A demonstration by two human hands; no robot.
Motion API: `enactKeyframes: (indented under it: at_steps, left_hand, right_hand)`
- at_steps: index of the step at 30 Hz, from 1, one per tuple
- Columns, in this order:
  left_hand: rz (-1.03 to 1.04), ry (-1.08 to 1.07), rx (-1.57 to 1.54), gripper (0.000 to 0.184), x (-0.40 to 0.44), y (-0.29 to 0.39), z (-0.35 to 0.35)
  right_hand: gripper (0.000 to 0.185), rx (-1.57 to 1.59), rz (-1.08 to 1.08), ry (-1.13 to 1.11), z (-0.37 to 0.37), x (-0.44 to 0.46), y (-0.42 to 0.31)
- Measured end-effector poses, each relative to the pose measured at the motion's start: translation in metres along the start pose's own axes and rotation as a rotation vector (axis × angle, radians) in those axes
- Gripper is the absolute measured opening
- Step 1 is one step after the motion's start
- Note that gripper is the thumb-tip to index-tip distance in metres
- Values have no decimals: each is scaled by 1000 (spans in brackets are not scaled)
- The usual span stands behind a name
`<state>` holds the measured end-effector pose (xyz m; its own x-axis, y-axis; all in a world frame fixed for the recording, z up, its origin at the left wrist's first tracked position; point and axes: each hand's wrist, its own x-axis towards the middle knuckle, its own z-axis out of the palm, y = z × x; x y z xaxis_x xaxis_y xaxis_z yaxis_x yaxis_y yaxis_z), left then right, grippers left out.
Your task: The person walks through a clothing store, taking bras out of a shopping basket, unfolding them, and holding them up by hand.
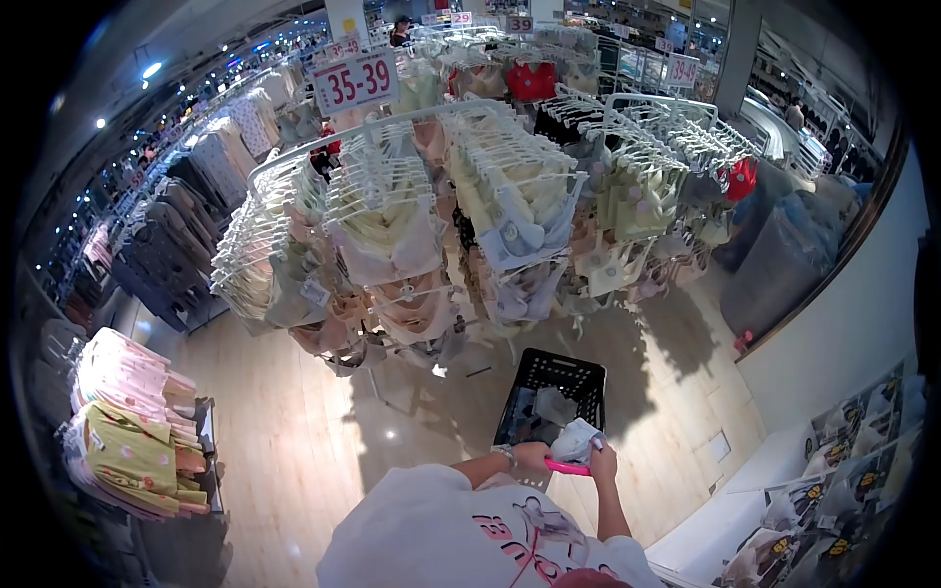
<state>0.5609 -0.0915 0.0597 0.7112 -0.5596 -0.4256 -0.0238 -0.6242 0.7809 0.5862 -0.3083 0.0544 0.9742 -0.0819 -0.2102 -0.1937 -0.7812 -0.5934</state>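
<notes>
Beyond the fingers (600,453), the black basket (590,392) held indistinct greyish items (552,405). The right hand (603,461) gripped the white bundle (575,442) between both hands; the left hand's (530,457) grip, by the pink handle (569,467), was unclear.

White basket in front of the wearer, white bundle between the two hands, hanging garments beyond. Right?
One error: the basket is black, not white; the head view shows it. The rest stands: it is in front of the wearer, the white bundle is between the left hand and right hand, and hanging garments are beyond.
</notes>
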Motion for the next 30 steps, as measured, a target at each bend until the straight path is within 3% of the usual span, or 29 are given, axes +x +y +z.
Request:
enactKeyframes:
  at_steps: [9,12,13,15,18,20,21,23,24,26,28,30]
  left_hand:
    - [87,52,-5,36,22,-35,0]
    - [56,11,-29,41,10,-19,-11]
    - [60,0,8,46,8,-18,-12]
    - [73,-15,84,56,8,-14,-14]
    - [167,8,-369,72,-10,3,-20]
    - [167,156,-337,80,-17,-1,-35]
    - [78,290,-369,86,-23,3,-45]
    - [-17,358,-379,108,-24,-14,-63]
    - [-15,397,-453,116,-29,-16,-73]
    - [-17,476,-520,105,-42,-22,-89]
    - [124,495,-632,102,-74,10,-115]
    - [185,394,-739,95,-95,10,-128]
  right_hand:
    - [25,107,25,27,5,-1,-8]
    - [25,297,-29,51,10,6,6]
    - [26,332,34,14,0,3,-4]
    - [27,378,-80,106,-10,-1,-26]
    - [26,275,-252,132,-18,8,-51]
    - [23,201,-329,76,-38,4,-96]
    - [23,282,-354,71,-44,1,-114]
    - [25,441,-405,59,-58,-7,-146]
    - [28,422,-320,-90,-73,-16,-161]
    - [30,564,-456,-84,-100,-45,-201]
    - [31,672,-442,-211,-124,-67,-220]
    - [34,760,-465,-309,-139,-77,-228]
